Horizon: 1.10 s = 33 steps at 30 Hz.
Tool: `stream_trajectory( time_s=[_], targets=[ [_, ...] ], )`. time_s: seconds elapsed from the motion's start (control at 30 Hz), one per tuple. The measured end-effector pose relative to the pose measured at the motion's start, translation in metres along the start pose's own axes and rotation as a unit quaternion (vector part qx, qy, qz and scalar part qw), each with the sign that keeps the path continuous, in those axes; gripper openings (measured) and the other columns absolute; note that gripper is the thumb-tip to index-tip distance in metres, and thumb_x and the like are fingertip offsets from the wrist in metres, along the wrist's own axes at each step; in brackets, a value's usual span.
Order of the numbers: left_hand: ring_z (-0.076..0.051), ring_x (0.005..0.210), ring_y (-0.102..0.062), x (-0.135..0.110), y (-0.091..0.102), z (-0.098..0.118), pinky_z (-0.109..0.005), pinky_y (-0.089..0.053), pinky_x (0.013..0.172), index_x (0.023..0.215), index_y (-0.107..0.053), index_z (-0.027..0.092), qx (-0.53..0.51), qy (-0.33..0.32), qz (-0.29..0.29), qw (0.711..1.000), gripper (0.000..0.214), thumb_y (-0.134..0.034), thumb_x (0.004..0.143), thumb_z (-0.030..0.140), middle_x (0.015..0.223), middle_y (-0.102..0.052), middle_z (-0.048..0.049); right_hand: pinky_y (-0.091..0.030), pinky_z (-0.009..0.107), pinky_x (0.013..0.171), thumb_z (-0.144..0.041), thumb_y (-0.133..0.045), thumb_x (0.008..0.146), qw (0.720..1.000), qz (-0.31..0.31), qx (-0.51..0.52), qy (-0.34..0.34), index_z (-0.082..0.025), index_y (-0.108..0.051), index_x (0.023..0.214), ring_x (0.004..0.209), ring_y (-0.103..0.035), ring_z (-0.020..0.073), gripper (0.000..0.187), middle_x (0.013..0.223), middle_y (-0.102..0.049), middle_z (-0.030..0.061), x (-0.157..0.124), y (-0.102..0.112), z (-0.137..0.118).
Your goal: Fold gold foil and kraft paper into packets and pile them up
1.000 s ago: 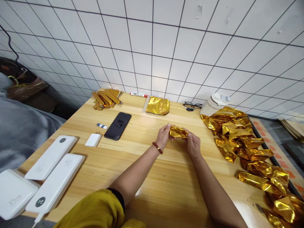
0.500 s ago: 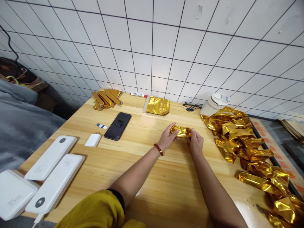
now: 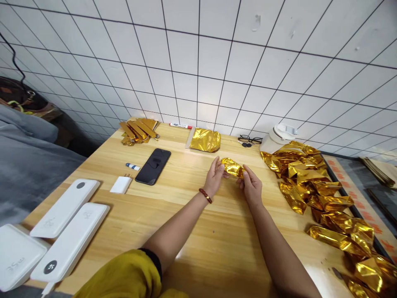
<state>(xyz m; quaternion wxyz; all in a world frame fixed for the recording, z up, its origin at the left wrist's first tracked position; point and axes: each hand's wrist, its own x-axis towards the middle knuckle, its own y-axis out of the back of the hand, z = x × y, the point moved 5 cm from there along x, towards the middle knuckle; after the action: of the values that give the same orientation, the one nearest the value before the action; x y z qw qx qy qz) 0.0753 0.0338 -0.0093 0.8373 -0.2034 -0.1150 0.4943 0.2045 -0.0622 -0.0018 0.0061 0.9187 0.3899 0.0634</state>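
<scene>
A small folded piece of shiny gold foil paper (image 3: 232, 167) is held above the wooden table between my two hands. My left hand (image 3: 214, 176), with a red bead bracelet at the wrist, grips its left end between thumb and fingers. On the right end, my right hand (image 3: 252, 186) pinches the foil with the thumb on top. The fingers beneath the foil are partly hidden. Beyond my hands, a flat stack of gold foil sheets (image 3: 204, 140) lies near the wall. Many folded gold foil pieces (image 3: 310, 174) are heaped along the right side.
At the back left sits a pile of flat gold strips (image 3: 139, 130). A phone (image 3: 153, 166), a white charger (image 3: 120, 184) and white power banks (image 3: 70, 242) occupy the left side. Glasses (image 3: 250, 140) and a white cup (image 3: 279, 136) stand by the tiled wall; a marker (image 3: 180, 126) lies there too.
The foil piece has tilted, its right end now lower, and looks puffier. My left hand's thumb has drawn back toward the left end; my right hand has shifted slightly left.
</scene>
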Motion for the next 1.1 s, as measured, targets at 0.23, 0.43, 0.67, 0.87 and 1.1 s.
stream_trajectory(
  time_s=[0.23, 0.43, 0.67, 0.87, 1.1],
  targets=[
    [-0.02, 0.105, -0.062, 0.002, -0.007, -0.001, -0.041, -0.043, 0.099, 0.122, -0.06, 0.018, -0.1, 0.058, -0.052, 0.992, 0.052, -0.071, 0.077, 0.041, 0.12, -0.065, -0.0113, -0.047, 0.027, 0.054, -0.049, -0.054, 0.087, 0.997, -0.071, -0.015, 0.018, -0.015, -0.049, 0.136, 0.051, -0.055, 0.0127, 0.06, 0.065, -0.065, -0.0006, -0.003, -0.007, 0.001],
    [-0.023, 0.11, -0.06, -0.002, -0.008, 0.002, -0.034, -0.048, 0.092, 0.122, -0.063, 0.018, 0.0, 0.031, -0.084, 0.996, 0.052, -0.065, 0.08, 0.048, 0.124, -0.064, -0.0104, -0.041, 0.026, 0.047, -0.053, -0.049, 0.088, 0.98, -0.17, -0.08, 0.066, -0.015, -0.068, 0.107, 0.044, -0.049, 0.0121, 0.047, 0.056, -0.059, -0.0015, -0.012, -0.012, -0.009],
    [-0.023, 0.102, -0.062, -0.005, -0.011, 0.006, -0.036, -0.051, 0.089, 0.104, -0.072, 0.019, 0.163, -0.013, -0.133, 0.978, 0.04, -0.067, 0.077, 0.048, 0.11, -0.07, -0.0095, -0.043, 0.025, 0.054, -0.048, -0.064, 0.078, 0.998, -0.019, -0.038, 0.056, -0.018, -0.057, 0.126, 0.058, -0.051, 0.0116, 0.057, 0.076, -0.063, 0.0001, -0.001, 0.004, -0.009],
    [-0.021, 0.103, -0.062, -0.003, -0.006, 0.005, -0.032, -0.052, 0.084, 0.118, -0.064, 0.017, 0.066, 0.019, -0.071, 0.995, 0.056, -0.076, 0.069, 0.04, 0.122, -0.064, -0.0125, -0.031, 0.023, 0.041, -0.057, -0.053, 0.084, 0.999, 0.03, -0.002, -0.012, -0.013, -0.068, 0.091, 0.044, -0.037, 0.0094, 0.047, 0.052, -0.047, -0.0042, -0.001, 0.004, -0.005],
    [-0.016, 0.082, -0.061, -0.007, -0.011, 0.007, -0.025, -0.05, 0.062, 0.12, -0.064, 0.018, 0.174, -0.04, -0.115, 0.977, 0.046, -0.052, 0.088, 0.048, 0.115, -0.067, -0.0107, -0.035, 0.023, 0.044, -0.057, -0.045, 0.088, 0.999, 0.004, -0.036, 0.004, -0.012, -0.068, 0.108, 0.048, -0.042, 0.0099, 0.054, 0.062, -0.055, -0.0009, 0.0, 0.002, -0.003]
  ],
)
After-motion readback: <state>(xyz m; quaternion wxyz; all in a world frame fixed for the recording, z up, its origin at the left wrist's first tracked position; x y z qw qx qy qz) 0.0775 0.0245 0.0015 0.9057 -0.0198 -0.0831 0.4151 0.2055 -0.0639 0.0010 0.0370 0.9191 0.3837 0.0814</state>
